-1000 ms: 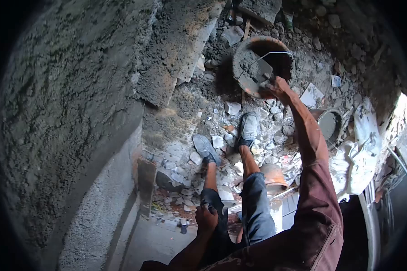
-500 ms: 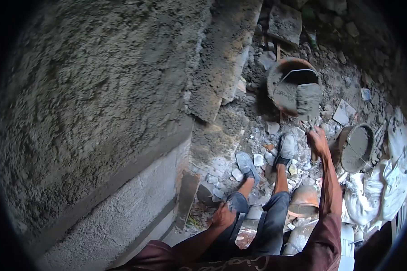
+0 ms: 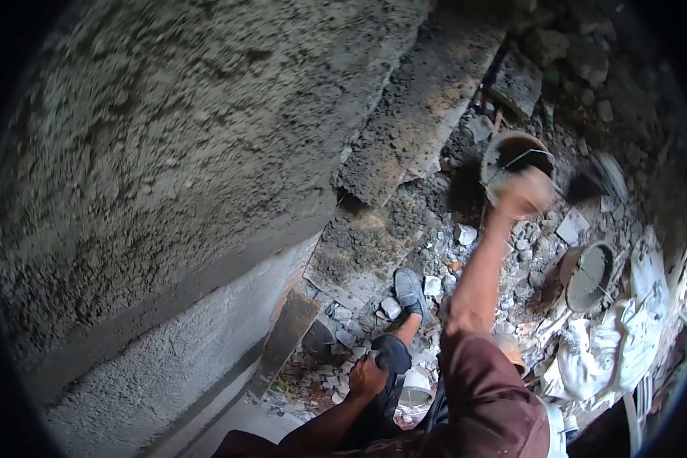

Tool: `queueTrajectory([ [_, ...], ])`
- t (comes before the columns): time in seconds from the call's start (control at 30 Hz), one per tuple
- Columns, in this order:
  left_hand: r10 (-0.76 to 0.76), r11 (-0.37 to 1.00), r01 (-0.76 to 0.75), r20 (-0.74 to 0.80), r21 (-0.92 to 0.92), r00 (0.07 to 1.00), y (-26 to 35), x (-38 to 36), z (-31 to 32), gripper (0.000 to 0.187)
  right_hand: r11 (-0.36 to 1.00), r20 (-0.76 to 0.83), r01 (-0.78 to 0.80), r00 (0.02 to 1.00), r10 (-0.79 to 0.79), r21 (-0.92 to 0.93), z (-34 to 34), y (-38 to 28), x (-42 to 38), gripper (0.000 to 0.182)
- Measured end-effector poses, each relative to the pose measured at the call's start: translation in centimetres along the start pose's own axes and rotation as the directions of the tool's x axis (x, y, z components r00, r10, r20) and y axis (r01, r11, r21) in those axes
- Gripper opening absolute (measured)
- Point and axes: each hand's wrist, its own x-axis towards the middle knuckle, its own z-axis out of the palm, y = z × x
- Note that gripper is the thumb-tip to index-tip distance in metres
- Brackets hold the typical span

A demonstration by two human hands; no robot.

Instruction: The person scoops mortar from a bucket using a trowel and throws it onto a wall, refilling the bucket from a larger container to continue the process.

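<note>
My right hand (image 3: 528,192), smeared by motion, is closed on a trowel (image 3: 609,177) in front of the mortar bucket (image 3: 492,162). The trowel's blurred blade points off to the right of the bucket. Part of the bucket's mouth and its wire handle show past my hand. My left hand (image 3: 368,376) is closed beside my bent knee, and its curled fingers hide whatever may be in them. To my left rises a wall (image 3: 183,168) with rough, wet-looking mortar on its upper part and a smoother grey band below.
A second bucket (image 3: 588,276) with grey mortar lies tilted at the right, near white sacks (image 3: 588,355). Mortar-splattered boards (image 3: 412,114) lie along the wall's foot. Broken stones and tile pieces (image 3: 572,227) cover the ground around my shoe (image 3: 410,291).
My right hand has moved forward and left, and the trowel blade has swung from over the bucket to its right. My view has shifted. My left hand stays by the knee.
</note>
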Motion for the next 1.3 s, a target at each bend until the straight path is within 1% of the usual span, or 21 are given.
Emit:
queueTrajectory([
  [0.07,-0.039,0.999,0.039,-0.034,0.005,0.999,-0.1,-0.4,-0.3,0.036,0.923,0.139,0.197,0.957,-0.254,0.329,-16.2,-8.4,-3.1,0.007],
  [0.1,-0.045,0.999,0.045,-0.017,0.002,0.999,-0.6,-1.5,0.4,0.036,0.436,0.164,-0.063,0.966,-0.199,0.898,-22.9,-6.5,-4.8,0.003],
  [0.13,-0.027,1.000,0.027,-0.060,-0.011,0.998,-0.8,-1.2,1.1,0.036,-0.340,0.189,-0.227,0.972,-0.143,0.913,-29.8,-4.5,-6.3,0.011],
  [0.17,-0.015,1.000,0.012,-0.103,-0.027,0.995,-0.5,-0.7,1.5,0.035,-0.370,0.221,-0.431,0.843,-0.490,0.823,-34.9,1.1,-6.5,0.022],
  [0.2,-0.035,0.999,0.031,-0.105,-0.043,0.994,-0.1,-1.0,1.6,0.035,-0.525,0.135,-0.343,0.909,-0.394,0.779,-37.5,5.1,-8.1,0.022],
  [0.27,-0.027,0.999,0.027,0.002,-0.043,1.000,-2.1,-0.7,4.4,0.036,-0.480,0.246,-0.721,0.650,-0.719,0.500,-38.6,12.4,-8.8,0.018],
  [0.37,-0.060,0.997,0.061,0.034,-0.043,0.998,0.5,-2.0,2.3,0.038,-0.466,0.095,-0.370,0.853,-0.513,0.804,-27.6,14.9,-8.2,0.018],
  [0.4,-0.092,0.994,0.094,0.037,-0.058,0.995,0.7,-2.2,2.8,0.038,-0.301,0.079,-0.269,0.850,-0.520,0.915,-21.4,15.2,-8.0,0.017],
  [0.47,-0.068,0.993,0.062,-0.058,-0.098,0.996,0.6,-2.5,4.9,0.038,-0.282,0.276,-0.332,0.936,-0.221,0.900,-14.0,15.8,-2.6,0.017],
  [0.53,-0.009,0.997,0.000,-0.109,-0.082,0.994,0.9,-2.4,6.2,0.038,-0.123,0.209,-0.232,0.962,-0.174,0.965,-2.3,14.0,-1.4,0.015],
  [0.63,-0.022,1.000,0.019,-0.113,-0.025,0.993,1.6,-3.6,6.3,0.037,0.238,0.122,0.021,0.811,-0.572,0.971,10.8,15.2,-4.8,0.019],
  [0.7,-0.010,0.978,0.004,-0.030,-0.207,0.999,3.1,-2.6,5.8,0.036,0.214,0.230,-0.124,0.776,-0.588,0.969,10.1,15.9,-5.2,0.022],
  [0.73,-0.175,0.955,0.179,0.039,-0.236,0.984,4.5,-1.5,5.9,0.040,0.195,0.241,-0.163,0.831,-0.501,0.967,8.7,16.3,-4.8,0.024],
  [0.83,0.154,0.919,-0.202,-0.162,-0.339,0.975,8.2,4.0,7.2,0.050,0.193,0.357,-0.311,0.888,-0.292,0.931,7.2,17.7,-6.7,0.027],
  [0.9,0.275,0.823,-0.285,-0.094,-0.491,0.957,17.3,9.3,3.1,0.060,0.268,0.349,-0.246,0.812,-0.467,0.931,9.7,16.9,-7.2,0.024],
  [0.93,0.354,0.804,-0.386,-0.157,-0.453,0.922,19.5,13.3,3.7,0.067,0.329,0.477,-0.345,0.658,-0.583,0.879,10.1,17.0,-6.6,0.022],
  [1.03,0.581,0.628,-0.658,-0.312,-0.416,0.751,32.2,22.0,-2.1,0.097,0.167,0.434,-0.413,0.726,-0.533,0.895,9.1,18.6,-3.7,0.021],
  [1.1,0.631,0.628,-0.683,-0.270,-0.373,0.727,38.8,26.7,-4.3,0.114,0.153,0.479,-0.489,0.659,-0.580,0.859,8.3,21.2,-2.1,0.023],
  [1.17,0.566,0.770,-0.554,-0.061,-0.317,0.822,43.2,30.2,-5.8,0.114,0.216,0.474,-0.475,0.535,-0.699,0.853,8.7,23.6,-2.0,0.024],
  [1.23,0.668,0.659,-0.545,0.071,-0.519,0.741,44.7,36.5,-4.0,0.109,0.239,0.488,-0.486,0.490,-0.722,0.841,10.2,25.8,-3.5,0.027],
  [1.3,0.660,0.704,-0.529,0.164,-0.474,0.733,45.5,37.3,-3.2,0.091,0.247,0.513,-0.519,0.467,-0.720,0.818,9.8,27.5,-2.4,0.028],
])
